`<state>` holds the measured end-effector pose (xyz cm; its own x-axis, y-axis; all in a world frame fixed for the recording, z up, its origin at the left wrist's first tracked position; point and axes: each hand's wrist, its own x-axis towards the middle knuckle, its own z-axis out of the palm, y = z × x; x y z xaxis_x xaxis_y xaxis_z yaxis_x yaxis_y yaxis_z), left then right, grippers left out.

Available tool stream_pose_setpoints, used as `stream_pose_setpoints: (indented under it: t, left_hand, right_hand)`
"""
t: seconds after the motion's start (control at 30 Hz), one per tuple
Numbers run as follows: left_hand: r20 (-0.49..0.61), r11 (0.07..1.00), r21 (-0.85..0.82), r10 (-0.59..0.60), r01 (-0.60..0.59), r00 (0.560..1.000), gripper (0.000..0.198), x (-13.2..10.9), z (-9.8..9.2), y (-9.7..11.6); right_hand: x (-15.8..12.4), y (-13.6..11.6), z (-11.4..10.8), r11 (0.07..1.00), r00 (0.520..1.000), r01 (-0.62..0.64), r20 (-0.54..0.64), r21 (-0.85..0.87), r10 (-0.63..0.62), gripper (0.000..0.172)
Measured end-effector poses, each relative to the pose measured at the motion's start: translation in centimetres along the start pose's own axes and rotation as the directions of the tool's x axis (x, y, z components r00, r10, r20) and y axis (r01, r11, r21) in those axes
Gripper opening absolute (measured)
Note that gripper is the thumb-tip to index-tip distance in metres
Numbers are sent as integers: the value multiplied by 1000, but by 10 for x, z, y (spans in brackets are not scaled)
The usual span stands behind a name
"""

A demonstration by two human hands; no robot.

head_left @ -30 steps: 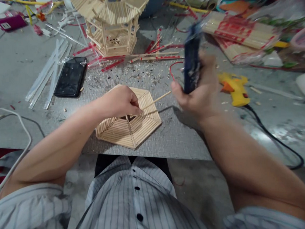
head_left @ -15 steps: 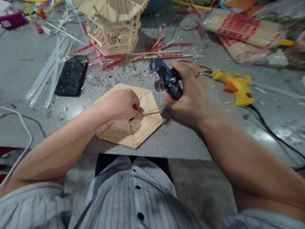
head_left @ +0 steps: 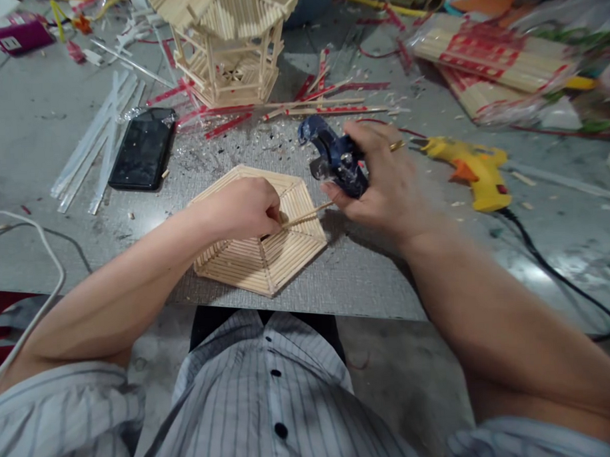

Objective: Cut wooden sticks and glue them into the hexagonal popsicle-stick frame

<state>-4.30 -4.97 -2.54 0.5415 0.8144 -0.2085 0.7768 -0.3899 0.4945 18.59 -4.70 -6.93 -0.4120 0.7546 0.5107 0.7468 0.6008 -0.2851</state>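
A hexagonal panel of thin wooden sticks (head_left: 236,266) lies flat near the table's front edge. Over its upper middle, my left hand (head_left: 251,207) is closed, pinching the left end of a thin wooden stick (head_left: 307,216). That stick slants up to the right, and its other end reaches the fingertips of my right hand (head_left: 381,179). The right hand is wrapped round a dark blue cutter-like tool (head_left: 340,159), whose head points up and left above the panel's right side. My left fingers hide part of the panel's centre.
Behind stands a stick-built pavilion model (head_left: 229,64). A black phone (head_left: 143,151) and clear glue sticks (head_left: 94,139) lie at left. On the right are a yellow glue gun (head_left: 476,169) with a black cord and packs of sticks (head_left: 494,55). Red-marked scraps (head_left: 331,110) litter the middle.
Both hands hold nearly the same pose. The stick between them has tilted up very slightly at its right end.
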Motion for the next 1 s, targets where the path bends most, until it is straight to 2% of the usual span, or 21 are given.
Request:
stream_pose_setpoints:
  t: [0.17, 0.33, 0.43, 0.7, 1.0]
  left_hand:
    - [-3, 1000, 26, 16, -16, 1000, 11, -1, 0, 0]
    - [24, 997, 63, 46, -47, 999, 16, -1, -4, 0]
    - [65, 992, 123, 13, -21, 998, 18, -2, -6, 3]
    - [81, 971, 239, -42, 21, 996, 21, -3, -5, 11]
    - [91, 975, 224, -26, 5, 995, 18, -5, -7, 8]
  right_hand:
    - [-1, 1, 0, 998, 996, -53, 76, 18, 51, 64]
    - [1, 8, -2, 999, 998, 45, 38, -18, -44, 72]
    - [2, 11, -3, 997, 999, 40, 13, -69, -39, 70]
    - [1, 12, -4, 996, 998, 50, 40, -78, -47, 74]
    - [1, 11, -1, 993, 997, 64, 54, -104, -58, 76]
